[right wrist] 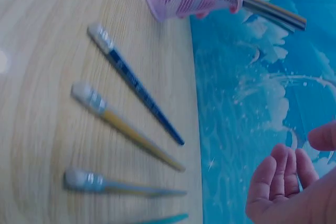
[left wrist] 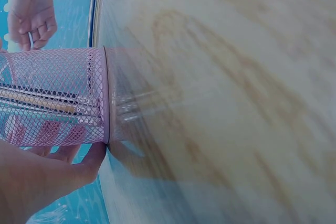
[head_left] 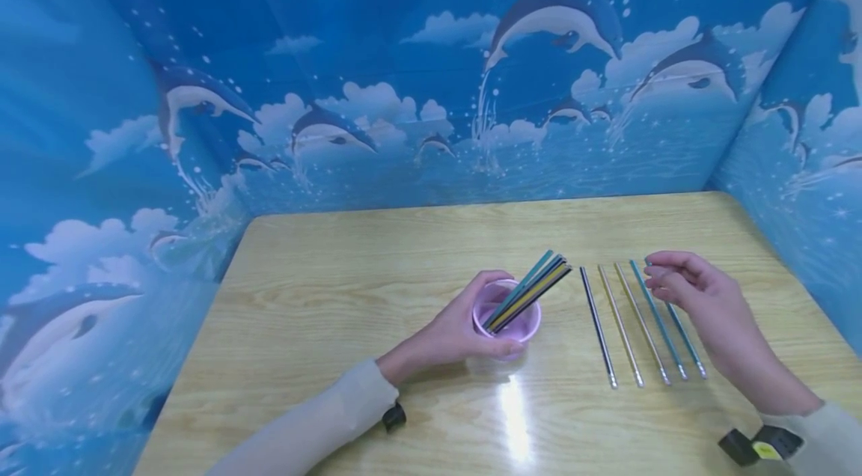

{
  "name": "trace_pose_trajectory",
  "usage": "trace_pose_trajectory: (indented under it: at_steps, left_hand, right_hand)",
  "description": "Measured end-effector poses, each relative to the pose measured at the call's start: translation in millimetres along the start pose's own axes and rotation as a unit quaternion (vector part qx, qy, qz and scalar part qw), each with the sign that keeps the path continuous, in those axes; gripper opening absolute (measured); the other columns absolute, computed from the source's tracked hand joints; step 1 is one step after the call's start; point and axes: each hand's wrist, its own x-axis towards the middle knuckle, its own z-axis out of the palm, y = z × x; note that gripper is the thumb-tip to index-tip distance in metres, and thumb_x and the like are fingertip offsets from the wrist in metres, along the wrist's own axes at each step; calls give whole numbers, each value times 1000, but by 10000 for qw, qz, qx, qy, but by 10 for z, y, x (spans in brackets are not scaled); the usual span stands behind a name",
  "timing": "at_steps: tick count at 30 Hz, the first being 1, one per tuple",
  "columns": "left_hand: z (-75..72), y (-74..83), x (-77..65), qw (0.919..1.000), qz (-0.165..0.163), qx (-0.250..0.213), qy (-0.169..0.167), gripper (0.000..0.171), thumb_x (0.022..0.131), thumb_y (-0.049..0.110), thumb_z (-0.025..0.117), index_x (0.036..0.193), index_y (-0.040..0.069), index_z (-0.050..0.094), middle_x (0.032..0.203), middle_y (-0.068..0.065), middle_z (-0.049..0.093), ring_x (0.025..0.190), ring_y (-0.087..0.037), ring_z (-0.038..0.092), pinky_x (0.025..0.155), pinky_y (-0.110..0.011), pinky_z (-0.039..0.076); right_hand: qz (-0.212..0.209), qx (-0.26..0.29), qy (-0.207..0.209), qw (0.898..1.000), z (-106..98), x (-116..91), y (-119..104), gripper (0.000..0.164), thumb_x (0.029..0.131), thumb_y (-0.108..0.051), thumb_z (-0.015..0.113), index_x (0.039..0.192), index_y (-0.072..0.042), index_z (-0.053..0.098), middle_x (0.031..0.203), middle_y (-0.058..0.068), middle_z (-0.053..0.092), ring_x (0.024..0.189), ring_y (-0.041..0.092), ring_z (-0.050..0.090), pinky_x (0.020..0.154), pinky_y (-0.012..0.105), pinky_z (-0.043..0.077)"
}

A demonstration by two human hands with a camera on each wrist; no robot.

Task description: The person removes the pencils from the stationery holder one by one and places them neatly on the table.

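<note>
My left hand grips a pink mesh pencil cup, thumb on its near side and fingers round its far side. A bunch of pencils, teal, yellow and dark, leans to the right inside the cup. Right of it, several pencils lie side by side on the table: a dark one, yellow ones and teal ones, eraser ends toward me. Over the far ends of the teal pencils hovers my right hand, its fingers loosely bent, thumb apart from them, with nothing held.
The wood-grain table has a blue dolphin-print backdrop along its back and sides. Each wrist wears a small black device, one at the left cuff and one at the right cuff.
</note>
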Motion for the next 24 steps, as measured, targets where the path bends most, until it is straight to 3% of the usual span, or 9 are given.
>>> trace_pose_trajectory:
  at_steps: [6,10,15,20,24]
  left_hand:
    - [9,0,0,10000,32,-24,0,95,84,13,96,161,26,42,152,2,59,140,-16,56,113,-34,50]
    - [12,5,-12,10000,18,-55,24,95,83,11,96,159,31,43,152,2,59,140,-17,56,113,-35,50]
    - [12,12,-23,10000,-7,-76,9,95,83,10,96,158,35,44,152,3,59,140,-17,55,113,-33,50]
    - [9,22,-23,9999,26,-109,14,96,82,8,96,158,35,44,153,0,59,140,-17,55,112,-34,51]
    - [8,24,-17,9999,59,-119,-8,96,83,8,96,158,34,43,154,-1,58,141,-18,55,113,-35,50]
  right_hand:
    - [-326,833,-99,9959,289,-57,-51,18,109,-2,66,122,-11,74,110,-2,76,95,10,74,84,20,61]
    - [-257,1189,-225,9923,503,-73,-41,17,108,1,65,119,-8,74,110,2,76,94,14,73,84,24,63]
    - [-128,1166,-352,9925,710,-113,-53,18,108,0,66,122,-7,74,110,2,75,94,16,73,83,25,63]
    - [-296,1177,-454,9916,879,-116,-116,19,107,2,67,124,-3,73,106,3,75,93,16,72,82,25,63]
    - [-343,863,-407,9948,971,-118,-167,19,105,-1,71,124,-5,73,106,3,73,93,15,70,81,26,62]
